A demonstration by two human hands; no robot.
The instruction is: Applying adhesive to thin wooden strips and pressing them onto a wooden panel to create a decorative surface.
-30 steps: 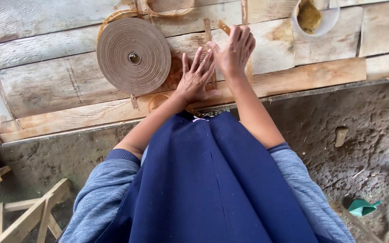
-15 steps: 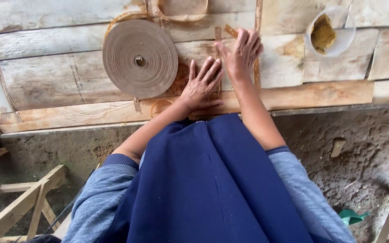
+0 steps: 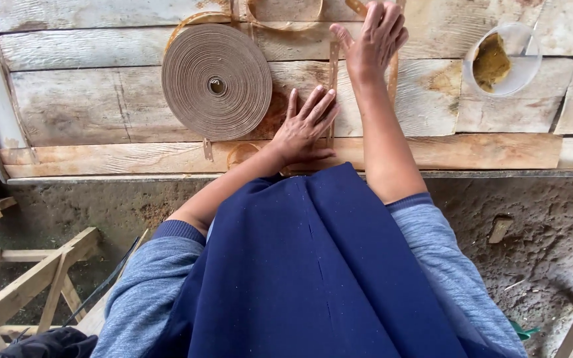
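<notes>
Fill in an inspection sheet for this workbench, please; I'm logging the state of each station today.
Surface: plank workbench, rough, stained brown around the work area.
Job's things: large coiled roll of brown strip lying flat; thin brown strip running up the planks; looped strips at the far edge.
Clutter: clear plastic cup holding yellowish-brown paste.
Hands: left hand flat on the strip, fingers spread; right hand open, farther up the strip.
Cables: nothing seen.
Surroundings: dirt floor; wooden frames at lower left; person wears a dark blue apron.

Clear cup (image 3: 518,56) of yellowish paste, perhaps glue; wooden frame (image 3: 28,285).
</notes>
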